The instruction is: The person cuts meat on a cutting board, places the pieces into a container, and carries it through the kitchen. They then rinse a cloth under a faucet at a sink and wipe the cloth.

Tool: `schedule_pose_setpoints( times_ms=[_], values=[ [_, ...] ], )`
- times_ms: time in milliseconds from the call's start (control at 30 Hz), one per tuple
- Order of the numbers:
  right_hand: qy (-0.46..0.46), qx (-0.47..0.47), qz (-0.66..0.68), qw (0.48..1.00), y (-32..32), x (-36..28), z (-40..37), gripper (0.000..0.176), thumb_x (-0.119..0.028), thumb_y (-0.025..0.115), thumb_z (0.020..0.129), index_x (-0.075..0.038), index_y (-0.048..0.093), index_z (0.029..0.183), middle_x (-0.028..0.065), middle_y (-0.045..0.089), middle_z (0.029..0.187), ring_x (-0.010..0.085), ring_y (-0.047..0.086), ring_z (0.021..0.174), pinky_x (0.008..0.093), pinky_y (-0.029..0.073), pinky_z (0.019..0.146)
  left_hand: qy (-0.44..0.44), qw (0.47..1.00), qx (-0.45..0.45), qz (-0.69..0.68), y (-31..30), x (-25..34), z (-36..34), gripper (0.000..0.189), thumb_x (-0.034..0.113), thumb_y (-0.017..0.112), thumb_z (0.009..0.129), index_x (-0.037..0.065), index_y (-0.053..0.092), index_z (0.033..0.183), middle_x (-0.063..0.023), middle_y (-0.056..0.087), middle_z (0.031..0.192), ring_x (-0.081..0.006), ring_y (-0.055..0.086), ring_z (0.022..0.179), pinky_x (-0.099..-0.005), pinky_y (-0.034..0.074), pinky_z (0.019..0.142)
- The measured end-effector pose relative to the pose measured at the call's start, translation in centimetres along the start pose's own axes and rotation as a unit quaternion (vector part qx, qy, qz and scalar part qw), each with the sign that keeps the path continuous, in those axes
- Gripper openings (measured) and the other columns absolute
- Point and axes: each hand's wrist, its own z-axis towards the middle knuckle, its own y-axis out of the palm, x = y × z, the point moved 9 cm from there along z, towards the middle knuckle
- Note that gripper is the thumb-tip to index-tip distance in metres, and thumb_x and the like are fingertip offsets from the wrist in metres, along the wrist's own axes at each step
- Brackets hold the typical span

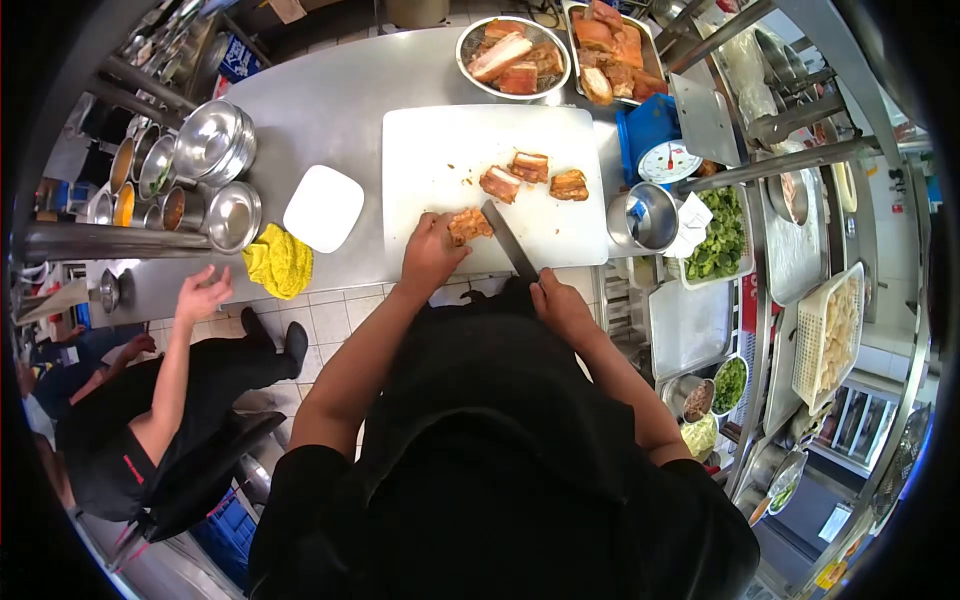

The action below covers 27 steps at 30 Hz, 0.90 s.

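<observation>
My left hand [432, 252] grips a browned piece of pork belly [469, 227] near the front of the white cutting board [420, 150]. In my right hand [560, 300] is the handle of a knife [508, 240], its blade pointing away over the board with the tip beside that piece. Farther back on the board lie a pale-and-brown chunk of pork belly [499, 184], another chunk [530, 167] and a third chunk [569, 185] to the right. Small crumbs are scattered around them.
Behind the board stand a colander [467, 70] and a metal tray [655, 40] of pork pieces. A blue scale [650, 125] and metal pot [660, 230] are on the right. Leftward are a white plate [323, 208], yellow cloth [278, 262] and steel bowls [210, 140]. A co-worker's hand [203, 293] reaches in.
</observation>
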Motion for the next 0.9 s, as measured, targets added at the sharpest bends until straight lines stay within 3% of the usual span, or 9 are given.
schedule_pose_setpoints(
  times_ms=[100, 200, 267, 467, 700, 800, 900],
  values=[
    [-0.009, -0.021, 0.008, 1.000, -0.2, -1.8, 0.7, 0.022, -0.021, 0.054, 0.103, 0.000, 0.048, 0.105, 0.0303, 0.065, 0.073, 0.0523, 0.065, 0.073, 0.0615, 0.050, 0.066, 0.005, 1.000, -0.005, 0.003, 0.0, -1.5, 0.3, 0.073, 0.021, 0.090, 0.069, 0.000, 0.059, 0.132, -0.0195, 0.058, 0.125, -0.0347, 0.063, 0.103, -0.0400, 0.054, 0.092],
    [-0.017, -0.048, 0.013, 0.999, -0.1, -3.6, 2.0, 0.022, -0.021, 0.053, 0.103, 0.000, 0.047, 0.106, 0.0308, 0.065, 0.074, 0.0526, 0.065, 0.074, 0.0617, 0.050, 0.068, -0.052, 0.997, -0.061, -0.004, -0.7, -2.4, 0.6, 0.075, 0.024, 0.091, 0.068, 0.001, 0.060, 0.133, -0.0182, 0.059, 0.126, -0.0357, 0.060, 0.110, -0.0423, 0.052, 0.096],
    [-0.019, -0.059, 0.011, 0.998, 0.4, -4.3, 2.5, 0.022, -0.021, 0.053, 0.103, 0.000, 0.047, 0.106, 0.0311, 0.065, 0.075, 0.0528, 0.065, 0.076, 0.0619, 0.050, 0.070, -0.031, 0.995, -0.037, 0.083, -2.8, -0.9, 0.4, 0.076, 0.030, 0.090, 0.070, 0.005, 0.060, 0.135, -0.0145, 0.060, 0.125, -0.0345, 0.055, 0.119, -0.0438, 0.046, 0.103],
    [0.004, -0.079, 0.020, 0.997, 0.7, -4.3, 2.5, 0.022, -0.022, 0.054, 0.103, 0.000, 0.048, 0.106, 0.0326, 0.064, 0.078, 0.0531, 0.064, 0.081, 0.0628, 0.049, 0.074, 0.028, 0.990, -0.011, 0.137, -2.3, 0.9, 1.5, 0.073, 0.046, 0.087, 0.071, 0.009, 0.066, 0.130, -0.0117, 0.061, 0.126, -0.0315, 0.054, 0.119, -0.0442, 0.039, 0.103],
    [0.051, -0.002, 0.049, 0.998, -4.2, -0.4, -2.0, 0.024, -0.026, 0.054, 0.103, -0.002, 0.050, 0.108, 0.0330, 0.066, 0.085, 0.0552, 0.063, 0.084, 0.0623, 0.048, 0.074, 0.003, 0.986, -0.079, 0.144, -1.7, 0.5, 2.4, 0.068, 0.039, 0.083, 0.077, 0.008, 0.063, 0.134, -0.0135, 0.060, 0.128, -0.0329, 0.054, 0.119, -0.0445, 0.040, 0.102],
    [0.093, 0.023, 0.038, 0.995, -5.6, 2.2, -2.7, 0.026, -0.027, 0.054, 0.104, -0.003, 0.051, 0.110, 0.0339, 0.067, 0.088, 0.0561, 0.063, 0.087, 0.0627, 0.048, 0.074, 0.020, 0.992, -0.048, 0.113, -2.2, 2.5, 4.1, 0.079, 0.036, 0.083, 0.077, 0.006, 0.054, 0.144, -0.0172, 0.056, 0.138, -0.0357, 0.050, 0.128, -0.0453, 0.039, 0.109],
    [0.120, 0.047, 0.013, 0.992, -6.5, 2.9, -2.0, 0.026, -0.028, 0.053, 0.104, -0.003, 0.051, 0.109, 0.0337, 0.066, 0.089, 0.0568, 0.062, 0.087, 0.0632, 0.047, 0.074, 0.086, 0.989, -0.086, 0.087, 0.5, 4.7, 8.2, 0.087, 0.028, 0.083, 0.076, 0.004, 0.045, 0.150, -0.0201, 0.049, 0.148, -0.0381, 0.045, 0.138, -0.0457, 0.035, 0.116]
  ],
)
